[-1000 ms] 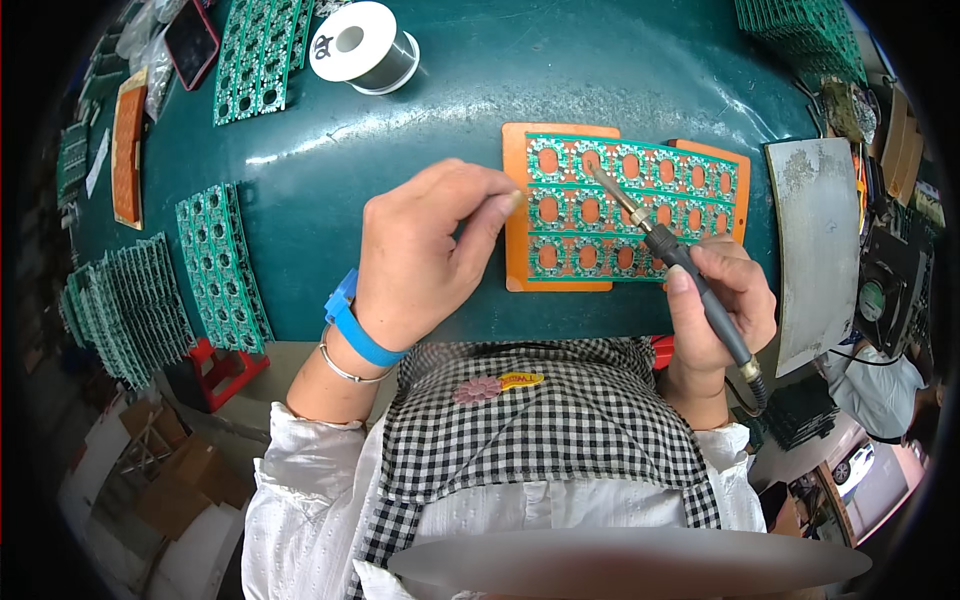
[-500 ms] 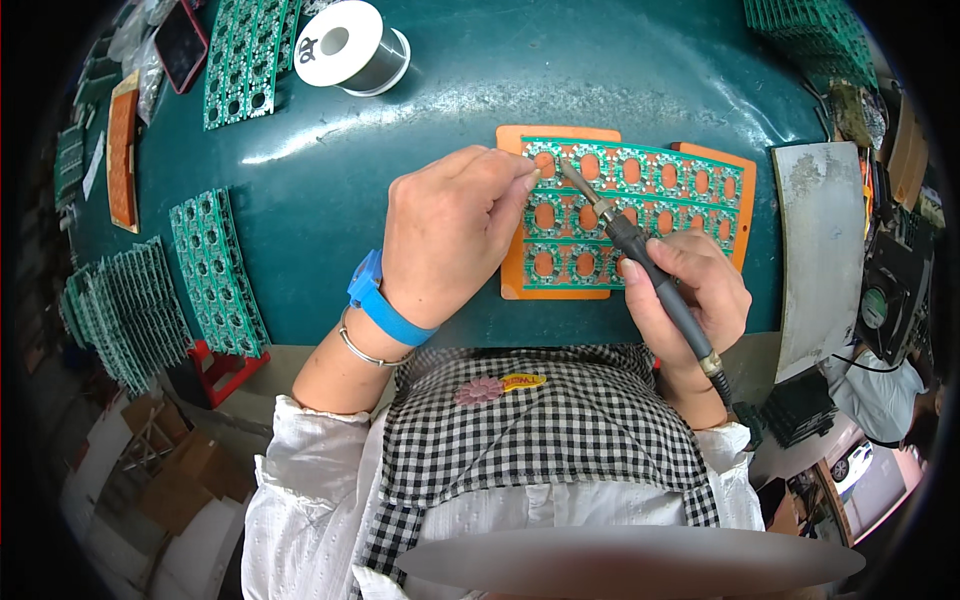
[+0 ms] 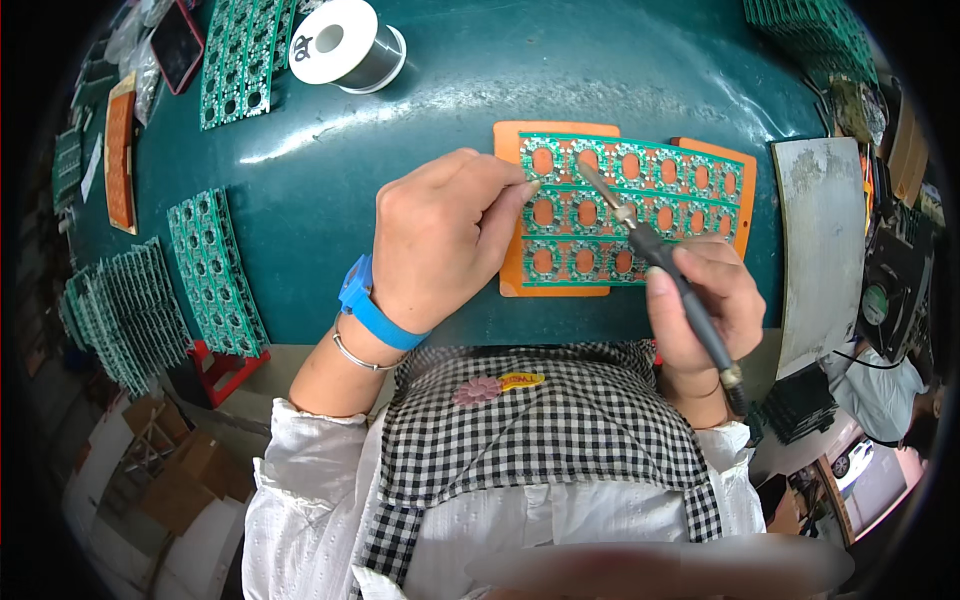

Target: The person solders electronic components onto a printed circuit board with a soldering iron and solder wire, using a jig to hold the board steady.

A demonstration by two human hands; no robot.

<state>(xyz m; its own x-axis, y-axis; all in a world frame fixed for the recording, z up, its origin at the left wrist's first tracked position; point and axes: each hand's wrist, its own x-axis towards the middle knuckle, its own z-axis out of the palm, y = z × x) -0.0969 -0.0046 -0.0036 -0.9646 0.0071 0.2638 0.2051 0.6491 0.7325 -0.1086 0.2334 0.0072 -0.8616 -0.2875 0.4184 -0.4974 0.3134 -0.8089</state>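
Note:
A green circuit board panel [image 3: 564, 214], with rows of oval cutouts, lies on an orange holder plate [image 3: 510, 270] in front of me. My left hand [image 3: 445, 225] is at the panel's upper left corner, thumb and forefinger pinched together. Whatever it pinches is too small or too hidden to make out. In my right hand [image 3: 718, 305] is a soldering iron [image 3: 652, 245], held by its dark handle like a pen. Its tip points up and left, at the second cutout of the top row; whether it touches the board I cannot tell.
A white spool of solder wire [image 3: 345, 65] stands at the back left, near more green boards [image 3: 235, 60] and a phone [image 3: 178, 45]. Boards are stacked at the left [image 3: 215, 270] and far right [image 3: 805, 40]. A grey plate [image 3: 825, 250] lies to the right, beyond the holder.
The soldering iron and my right hand have shifted right and slightly down, the tip moving off the gap beside the first cutout. My left hand has moved slightly left, its pinch a little lower.

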